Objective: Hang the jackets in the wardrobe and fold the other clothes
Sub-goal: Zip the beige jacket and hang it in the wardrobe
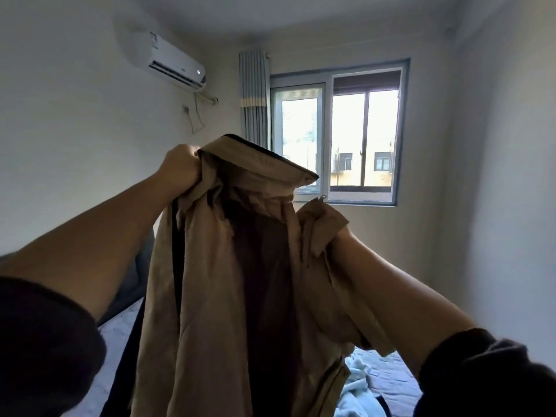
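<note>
Dark sleeve of the left arm is nearest, at the bottom corner. Left hand, raised high, has its fingers clamped in a fist on one shoulder of the tan woven-cloth zip jacket. It hangs in the air before the person, above the grey quilted bed. Right hand is lower, at the front edge w/ the zipper. Cloth covers its fingers, so I cannot tell their state. Jacket seems light, limp, not slippery, and sags where not held. Best hold is probably both shoulders near the collar, e.g. to put a hanger in. Pale blue crumpled garment lies on the bed at right.
</note>
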`<state>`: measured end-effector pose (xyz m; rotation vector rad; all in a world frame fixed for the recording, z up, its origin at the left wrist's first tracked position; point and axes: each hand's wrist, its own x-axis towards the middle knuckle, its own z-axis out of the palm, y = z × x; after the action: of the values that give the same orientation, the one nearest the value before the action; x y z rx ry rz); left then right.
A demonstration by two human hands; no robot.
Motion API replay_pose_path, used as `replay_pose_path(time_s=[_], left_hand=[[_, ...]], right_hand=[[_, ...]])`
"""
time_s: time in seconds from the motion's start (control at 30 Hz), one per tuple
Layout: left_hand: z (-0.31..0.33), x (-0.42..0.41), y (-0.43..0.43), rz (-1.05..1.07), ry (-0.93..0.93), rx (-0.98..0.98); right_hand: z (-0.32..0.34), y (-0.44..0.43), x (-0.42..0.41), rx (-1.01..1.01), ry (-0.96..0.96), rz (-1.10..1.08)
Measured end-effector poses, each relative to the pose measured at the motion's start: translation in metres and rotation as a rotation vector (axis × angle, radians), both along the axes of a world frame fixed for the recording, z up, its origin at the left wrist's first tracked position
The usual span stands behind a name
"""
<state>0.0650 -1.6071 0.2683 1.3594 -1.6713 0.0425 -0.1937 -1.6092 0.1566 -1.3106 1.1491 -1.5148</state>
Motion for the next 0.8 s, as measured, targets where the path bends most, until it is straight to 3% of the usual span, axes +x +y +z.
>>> replay_pose_path(time_s=[0.1,0.17,0.23,0.33,0.47,0.6,0.8], left_hand=[[-0.005,-0.01,0.007,-0.042,0.029,0.015],[-0.006,-0.026,0.014,-0.089,0.053,0.003],[-0.006,-0.046,0.02,-0.144,0.065,0.002],[-0.009,-0.078,0.031,-0.212,0.081,0.004],[-0.01,-0.101,0.043,-0.159,0.106,0.051],[-0.015,-0.109,0.051,-0.11,0.093,0.125],[-0.043,-0.084,0.059,-0.144,-0.066,-0.072]], right_hand=[[0.01,0.007,-0.037,0.083,-0.049,-0.093],[0.007,0.012,-0.057,0.13,0.193,-0.205],[0.0,0.022,-0.06,0.112,0.375,-0.175],[-0.021,0.038,-0.053,0.086,0.283,0.054],[-0.039,0.054,-0.053,0.151,0.303,0.303],[-0.03,0.052,-0.05,-0.098,0.009,0.083],[-0.021,0.047,-0.067,-0.115,-0.211,-0.181]])
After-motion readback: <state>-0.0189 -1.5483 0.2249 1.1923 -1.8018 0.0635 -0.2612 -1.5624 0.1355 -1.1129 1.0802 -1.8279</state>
